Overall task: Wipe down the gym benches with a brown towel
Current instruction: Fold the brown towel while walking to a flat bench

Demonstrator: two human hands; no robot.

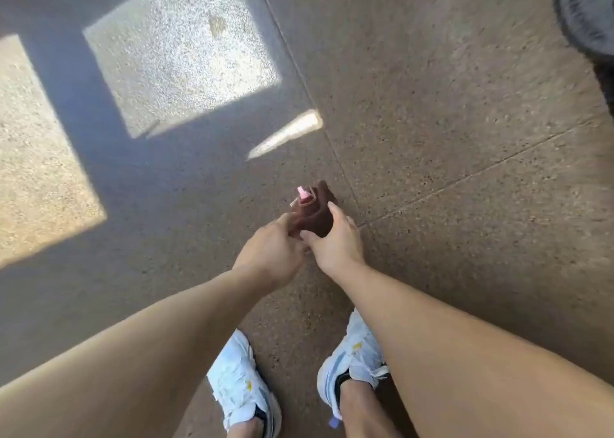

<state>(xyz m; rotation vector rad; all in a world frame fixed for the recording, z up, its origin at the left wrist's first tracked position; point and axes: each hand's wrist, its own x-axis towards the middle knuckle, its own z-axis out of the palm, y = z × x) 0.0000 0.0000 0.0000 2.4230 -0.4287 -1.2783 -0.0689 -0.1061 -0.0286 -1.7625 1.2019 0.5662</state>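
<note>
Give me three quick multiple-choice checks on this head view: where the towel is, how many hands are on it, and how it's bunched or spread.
1. Where is the brown towel?
A. Lying flat on the floor
B. Held in front of the person, above the floor
C. Draped over a bench

2. How many hands hold the towel?
A. None
B. One
C. Two

3. What state is the towel in?
A. Folded or bunched into a small bundle
B. Spread fully open
C. Hanging in one long strip

Answers:
1 B: it sits between the hands, up off the speckled floor; no bench is in view.
2 C: the left hand pinches its near edge and the right hand has fingers curled round its side.
3 A: it shows as a compact lump, with a pink tag sticking out on top.
</note>
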